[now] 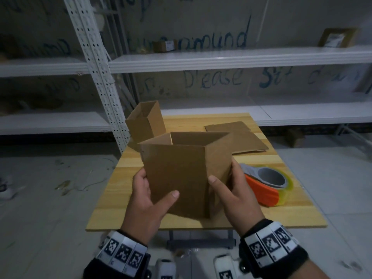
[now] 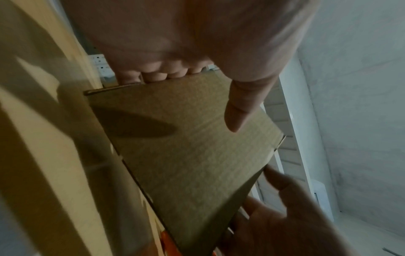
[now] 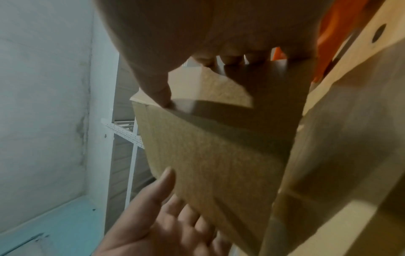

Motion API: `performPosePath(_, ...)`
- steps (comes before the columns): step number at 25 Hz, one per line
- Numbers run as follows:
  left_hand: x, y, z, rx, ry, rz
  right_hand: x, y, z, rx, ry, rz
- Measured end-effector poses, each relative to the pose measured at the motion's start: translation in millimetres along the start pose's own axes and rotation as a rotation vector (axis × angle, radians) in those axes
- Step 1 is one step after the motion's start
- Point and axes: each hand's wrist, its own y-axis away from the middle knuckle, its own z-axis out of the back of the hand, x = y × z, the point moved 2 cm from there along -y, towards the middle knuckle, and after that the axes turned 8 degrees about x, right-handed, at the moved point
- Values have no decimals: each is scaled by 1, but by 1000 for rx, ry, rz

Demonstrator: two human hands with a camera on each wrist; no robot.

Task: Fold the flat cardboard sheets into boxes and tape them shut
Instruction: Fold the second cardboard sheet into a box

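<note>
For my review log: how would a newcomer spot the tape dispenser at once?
Start at the wooden table before the white shelving. On its right side, beside the right hand, lies the tape dispenser. Unlike the brown cardboard around it, it is orange and grey with a clear tape roll.

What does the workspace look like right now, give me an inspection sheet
Surface: wooden table, small, boards bare at the near edge.
Job's things: opened box held upright; second open box at the far left; flat cardboard sheets at the far right; tape dispenser at the right.
Clutter: scraps on the floor.
Hands: left hand and right hand both grip the opened box.
Cables: nothing seen.
Surroundings: white shelving holding small boxes; scribbled wall.
</note>
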Motion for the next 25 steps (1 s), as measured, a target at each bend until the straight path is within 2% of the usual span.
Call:
performPosePath(8, 5, -2, -19, 147, 13, -26, -11, 5, -4, 127, -133, 14)
performPosePath(13, 6, 3, -23, 183, -2, -57, -18, 4, -5, 214, -131, 49)
performPosePath(17, 1, 2, -18, 125, 33, -29, -28, -2, 0, 125, 27, 52)
performPosePath(21, -1, -4, -11, -35, -13, -37, -32, -6, 13, 11, 284, -34)
performPosePath(25, 4, -5, -10, -28, -17, -57, -19, -1, 11, 6, 372, 99)
